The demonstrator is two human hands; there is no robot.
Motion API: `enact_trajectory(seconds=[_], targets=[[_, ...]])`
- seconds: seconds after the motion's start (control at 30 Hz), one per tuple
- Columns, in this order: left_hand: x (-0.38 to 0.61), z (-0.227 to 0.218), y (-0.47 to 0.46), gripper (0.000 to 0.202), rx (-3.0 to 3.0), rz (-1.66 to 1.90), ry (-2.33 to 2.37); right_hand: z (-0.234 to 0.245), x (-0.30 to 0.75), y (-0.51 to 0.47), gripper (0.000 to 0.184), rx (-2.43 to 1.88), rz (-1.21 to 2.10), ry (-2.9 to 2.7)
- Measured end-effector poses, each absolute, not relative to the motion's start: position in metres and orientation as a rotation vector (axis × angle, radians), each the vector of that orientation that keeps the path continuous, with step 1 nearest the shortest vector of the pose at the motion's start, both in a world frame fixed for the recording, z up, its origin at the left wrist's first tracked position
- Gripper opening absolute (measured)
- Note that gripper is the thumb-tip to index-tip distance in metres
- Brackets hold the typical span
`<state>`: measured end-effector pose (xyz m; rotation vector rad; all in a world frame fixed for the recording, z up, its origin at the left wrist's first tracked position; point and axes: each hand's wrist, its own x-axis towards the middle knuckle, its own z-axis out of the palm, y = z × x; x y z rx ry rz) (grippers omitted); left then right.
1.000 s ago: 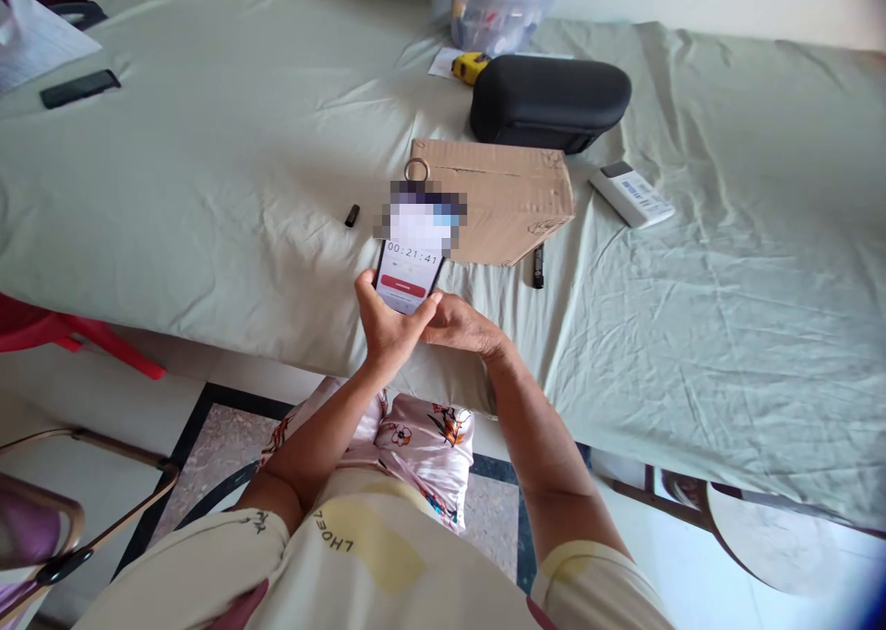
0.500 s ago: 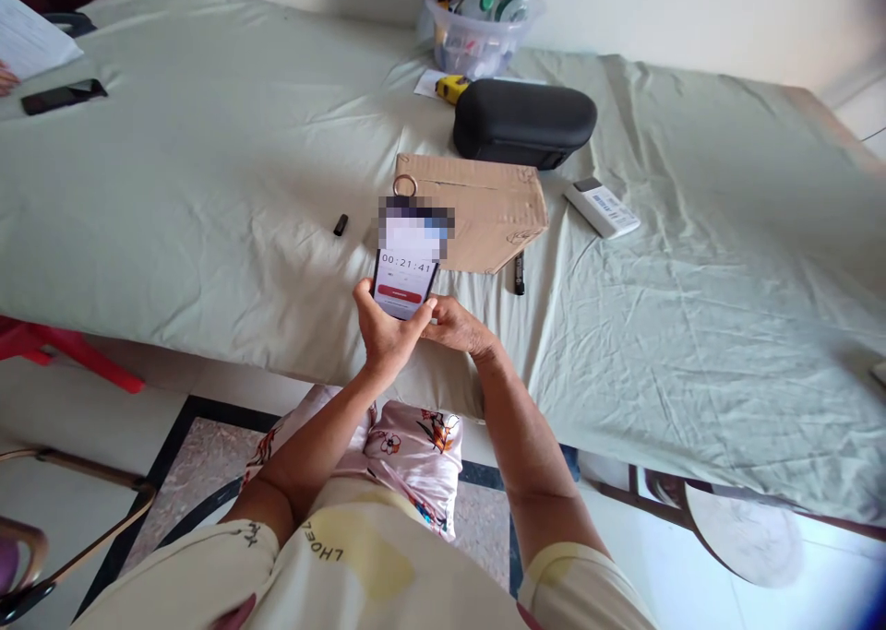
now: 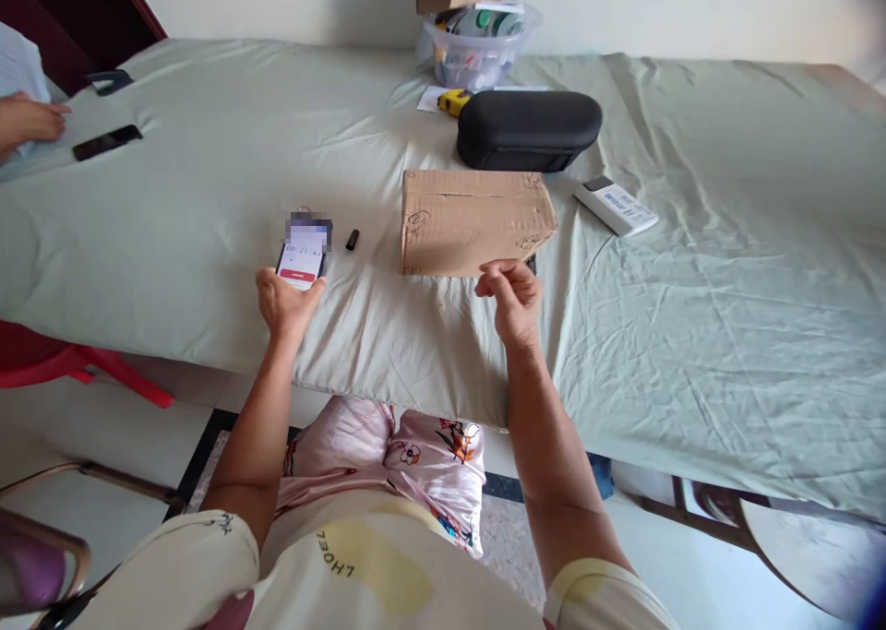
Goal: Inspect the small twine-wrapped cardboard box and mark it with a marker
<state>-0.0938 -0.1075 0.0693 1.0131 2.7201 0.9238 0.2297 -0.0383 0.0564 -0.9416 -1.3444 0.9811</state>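
Note:
My left hand (image 3: 285, 303) grips a smartphone (image 3: 303, 257) by its lower end, its lit screen showing a timer and a red button, low over the pale green sheet (image 3: 208, 196). My right hand (image 3: 513, 296) hovers just in front of a flat cardboard box (image 3: 474, 220), fingers curled in a loose pinch, with nothing visible in them. A small black cap (image 3: 353, 239) lies between the phone and the box. A black marker (image 3: 532, 263) is mostly hidden behind my right hand.
Behind the box lie a black zipped case (image 3: 530, 130), a yellow tape measure (image 3: 453, 102) and a clear tub of supplies (image 3: 477, 51). A white device (image 3: 616, 207) rests to the right. At far left another person's hand (image 3: 28, 121) is near a dark phone (image 3: 107, 142).
My hands have parted: the left carried the phone to the left, and the right came off the phone and moved right, toward the box. The view shifted, and the other person's hand came in.

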Motion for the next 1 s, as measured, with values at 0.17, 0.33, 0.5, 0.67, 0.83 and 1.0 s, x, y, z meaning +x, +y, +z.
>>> enact_trajectory(seconds=[0.17, 0.33, 0.5, 0.67, 0.83, 1.0], targets=[[-0.111, 0.057, -0.109, 0.077, 1.16, 0.736, 2.764, 0.049, 0.242, -0.025, 0.032, -1.086, 0.564, -1.047], [-0.111, 0.057, -0.115, 0.087, 1.237, 0.66, 2.727, 0.029, 0.26, -0.009, 0.027, -1.345, 0.307, -0.987], [-0.089, 0.066, -0.104, 0.097, 1.441, 0.9, 2.489, 0.015, 0.261, -0.005, 0.042, -1.456, 0.32, -1.104], [-0.029, 0.066, -0.058, 0.086, 1.644, 1.367, 1.728, 0.013, 0.257, -0.008, 0.049, -1.43, 0.41, -1.115], [0.012, 0.057, -0.021, 0.088, 1.726, 1.585, 1.423, 0.02, 0.257, -0.012, 0.048, -1.462, 0.459, -1.133], [0.013, 0.04, -0.019, 0.077, 1.829, 1.632, 1.343, 0.02, 0.254, -0.015, 0.047, -1.432, 0.48, -1.237]])
